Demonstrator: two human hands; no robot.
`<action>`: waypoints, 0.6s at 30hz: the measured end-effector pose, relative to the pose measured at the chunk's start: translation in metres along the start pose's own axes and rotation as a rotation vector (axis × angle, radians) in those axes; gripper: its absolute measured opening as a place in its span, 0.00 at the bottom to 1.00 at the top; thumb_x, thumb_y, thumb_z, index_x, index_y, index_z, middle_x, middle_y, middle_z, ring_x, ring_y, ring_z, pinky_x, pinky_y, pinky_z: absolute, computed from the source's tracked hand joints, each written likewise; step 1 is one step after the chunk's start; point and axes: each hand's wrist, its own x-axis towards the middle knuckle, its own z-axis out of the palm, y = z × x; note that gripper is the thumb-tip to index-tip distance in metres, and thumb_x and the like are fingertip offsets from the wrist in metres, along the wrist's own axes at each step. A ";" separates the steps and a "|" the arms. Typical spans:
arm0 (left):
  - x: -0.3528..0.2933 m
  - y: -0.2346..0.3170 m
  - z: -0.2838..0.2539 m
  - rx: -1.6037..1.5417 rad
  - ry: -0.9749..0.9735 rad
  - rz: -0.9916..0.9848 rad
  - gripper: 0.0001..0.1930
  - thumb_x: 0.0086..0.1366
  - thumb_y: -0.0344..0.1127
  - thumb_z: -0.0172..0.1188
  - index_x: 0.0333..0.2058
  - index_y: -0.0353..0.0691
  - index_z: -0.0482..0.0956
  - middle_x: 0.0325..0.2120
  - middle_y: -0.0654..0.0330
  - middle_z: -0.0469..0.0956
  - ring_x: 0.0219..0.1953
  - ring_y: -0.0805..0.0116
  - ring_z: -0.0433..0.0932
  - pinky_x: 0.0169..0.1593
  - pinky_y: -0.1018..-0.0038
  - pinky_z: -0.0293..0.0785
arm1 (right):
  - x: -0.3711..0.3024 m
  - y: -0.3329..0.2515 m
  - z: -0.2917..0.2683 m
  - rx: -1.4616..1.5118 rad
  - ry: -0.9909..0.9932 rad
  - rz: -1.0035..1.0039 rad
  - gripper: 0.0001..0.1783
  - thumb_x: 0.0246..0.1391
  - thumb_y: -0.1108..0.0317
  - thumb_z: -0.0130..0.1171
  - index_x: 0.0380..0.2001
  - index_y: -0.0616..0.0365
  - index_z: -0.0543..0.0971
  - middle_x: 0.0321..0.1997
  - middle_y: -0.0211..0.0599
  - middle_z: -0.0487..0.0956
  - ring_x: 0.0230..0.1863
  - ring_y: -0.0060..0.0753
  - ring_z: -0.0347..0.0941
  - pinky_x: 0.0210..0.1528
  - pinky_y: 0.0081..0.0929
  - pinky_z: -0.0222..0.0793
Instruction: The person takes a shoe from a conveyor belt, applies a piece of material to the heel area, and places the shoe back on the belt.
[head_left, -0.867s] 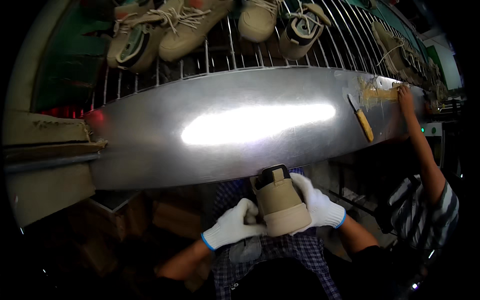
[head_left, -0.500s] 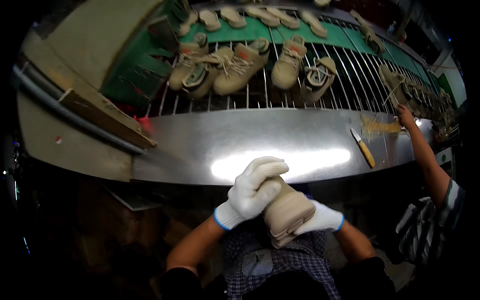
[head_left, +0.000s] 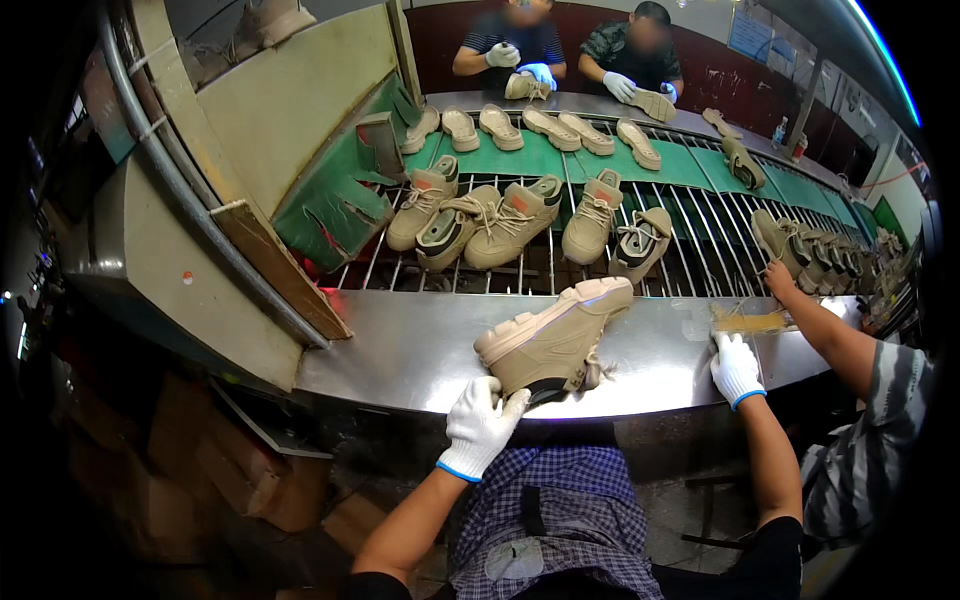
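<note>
My left hand [head_left: 480, 428], in a white knit glove with a blue cuff, grips a beige lace-up shoe [head_left: 565, 345] by its dark-lined collar. The shoe is turned over above the near edge of the metal bench [head_left: 410, 350], its chunky sole facing up and away and its laces hanging at the right. My right hand [head_left: 737, 370], gloved alike, is down on the bench to the right. Its fingers look bunched together over the spot where a yellow-handled knife lay; the knife is hidden now. A yellowish stained patch [head_left: 752, 321] lies just beyond those fingers.
Beige shoes [head_left: 515, 225] stand on a rack of metal bars [head_left: 690, 250] behind the bench. Loose soles [head_left: 550, 128] lie on a green strip beyond. A co-worker's bare arm [head_left: 825, 315] reaches in from the right; two gloved people work opposite. A pipe [head_left: 235, 255] borders the left.
My left hand has carried the shoe up and forward over the bench. My right hand has let go of it and moved right, onto the knife's spot. The view has tilted up.
</note>
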 end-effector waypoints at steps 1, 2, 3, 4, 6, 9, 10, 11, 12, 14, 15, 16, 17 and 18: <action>-0.002 -0.005 0.008 0.010 -0.113 -0.014 0.27 0.59 0.52 0.78 0.39 0.34 0.76 0.32 0.52 0.79 0.32 0.52 0.80 0.36 0.56 0.77 | 0.002 0.007 0.004 -0.036 0.006 0.010 0.19 0.63 0.63 0.58 0.56 0.50 0.77 0.53 0.54 0.79 0.51 0.64 0.80 0.54 0.57 0.78; -0.002 -0.003 0.014 0.010 -0.050 0.063 0.27 0.57 0.50 0.79 0.40 0.34 0.76 0.35 0.51 0.79 0.35 0.51 0.79 0.39 0.56 0.77 | 0.003 0.018 0.012 -0.070 0.014 0.031 0.18 0.64 0.63 0.57 0.56 0.51 0.77 0.52 0.53 0.79 0.50 0.63 0.81 0.53 0.57 0.78; 0.000 0.001 0.021 -0.008 0.019 0.148 0.28 0.55 0.49 0.80 0.41 0.35 0.75 0.39 0.50 0.79 0.37 0.51 0.79 0.41 0.56 0.77 | 0.013 0.055 0.036 0.086 0.158 -0.031 0.16 0.64 0.62 0.58 0.53 0.54 0.78 0.45 0.51 0.81 0.43 0.60 0.82 0.50 0.53 0.80; 0.002 0.004 0.023 -0.001 0.104 0.212 0.28 0.54 0.47 0.81 0.42 0.36 0.75 0.43 0.48 0.79 0.40 0.51 0.79 0.43 0.56 0.78 | 0.029 0.055 0.031 0.465 0.141 -0.034 0.19 0.67 0.60 0.58 0.55 0.56 0.78 0.41 0.52 0.82 0.40 0.56 0.83 0.48 0.47 0.80; 0.010 0.013 0.010 0.126 0.172 0.288 0.40 0.50 0.48 0.83 0.55 0.34 0.73 0.57 0.45 0.72 0.52 0.44 0.76 0.56 0.51 0.75 | 0.016 -0.033 -0.045 1.362 -0.126 0.089 0.25 0.70 0.55 0.58 0.62 0.59 0.76 0.42 0.54 0.83 0.40 0.55 0.83 0.49 0.43 0.79; 0.059 0.037 -0.010 0.238 0.035 0.405 0.50 0.49 0.53 0.82 0.65 0.35 0.68 0.63 0.43 0.69 0.58 0.41 0.75 0.62 0.49 0.72 | -0.051 -0.141 -0.115 0.778 -0.354 -0.305 0.27 0.70 0.53 0.57 0.62 0.62 0.75 0.39 0.52 0.82 0.37 0.49 0.82 0.43 0.42 0.79; 0.074 0.039 -0.012 0.253 -0.045 0.420 0.52 0.49 0.55 0.82 0.67 0.37 0.67 0.64 0.43 0.69 0.60 0.40 0.75 0.64 0.49 0.72 | -0.063 -0.155 -0.118 0.619 -0.303 -0.524 0.26 0.70 0.52 0.57 0.60 0.61 0.75 0.38 0.52 0.82 0.36 0.49 0.82 0.42 0.43 0.79; 0.086 0.040 -0.014 0.260 -0.134 0.428 0.54 0.49 0.58 0.81 0.69 0.38 0.66 0.66 0.44 0.68 0.61 0.40 0.75 0.65 0.49 0.72 | -0.077 -0.168 -0.121 0.465 -0.219 -0.724 0.25 0.70 0.51 0.57 0.58 0.60 0.75 0.37 0.53 0.82 0.35 0.49 0.82 0.42 0.44 0.79; 0.102 0.044 -0.017 0.252 -0.296 0.370 0.55 0.49 0.60 0.80 0.70 0.39 0.66 0.67 0.45 0.67 0.61 0.40 0.75 0.66 0.50 0.72 | -0.076 -0.172 -0.116 0.404 -0.245 -0.761 0.24 0.70 0.50 0.56 0.57 0.57 0.75 0.38 0.54 0.83 0.36 0.49 0.82 0.42 0.44 0.79; 0.130 0.048 -0.026 0.258 -0.623 0.235 0.56 0.48 0.65 0.78 0.71 0.42 0.65 0.69 0.48 0.67 0.62 0.42 0.75 0.66 0.51 0.72 | -0.050 -0.187 -0.158 0.295 -0.445 -0.461 0.29 0.70 0.45 0.55 0.58 0.60 0.76 0.46 0.60 0.84 0.47 0.54 0.85 0.50 0.46 0.78; 0.137 0.049 -0.024 0.255 -0.639 0.266 0.58 0.48 0.68 0.76 0.72 0.45 0.65 0.67 0.50 0.70 0.61 0.44 0.76 0.65 0.52 0.73 | -0.030 -0.179 -0.159 0.326 -0.427 -0.468 0.29 0.70 0.45 0.55 0.57 0.59 0.77 0.44 0.57 0.85 0.44 0.53 0.85 0.48 0.45 0.79; 0.140 0.049 -0.020 0.244 -0.684 0.250 0.58 0.48 0.69 0.76 0.72 0.44 0.65 0.66 0.49 0.72 0.61 0.43 0.76 0.65 0.52 0.73 | -0.008 -0.170 -0.152 0.362 -0.409 -0.473 0.28 0.70 0.45 0.54 0.57 0.58 0.78 0.43 0.55 0.86 0.40 0.52 0.85 0.46 0.45 0.79; 0.145 0.048 -0.015 0.239 -0.726 0.229 0.58 0.48 0.69 0.76 0.72 0.44 0.65 0.64 0.49 0.73 0.60 0.43 0.77 0.65 0.52 0.73 | 0.014 -0.167 -0.143 0.294 -0.401 -0.509 0.29 0.70 0.44 0.54 0.57 0.59 0.78 0.41 0.54 0.86 0.40 0.50 0.85 0.46 0.44 0.79; 0.148 0.048 -0.011 0.233 -0.766 0.206 0.59 0.48 0.70 0.76 0.72 0.44 0.65 0.63 0.48 0.75 0.60 0.43 0.77 0.65 0.51 0.73 | 0.032 -0.168 -0.141 0.224 -0.393 -0.545 0.30 0.70 0.43 0.54 0.57 0.59 0.79 0.40 0.54 0.86 0.40 0.48 0.85 0.46 0.43 0.79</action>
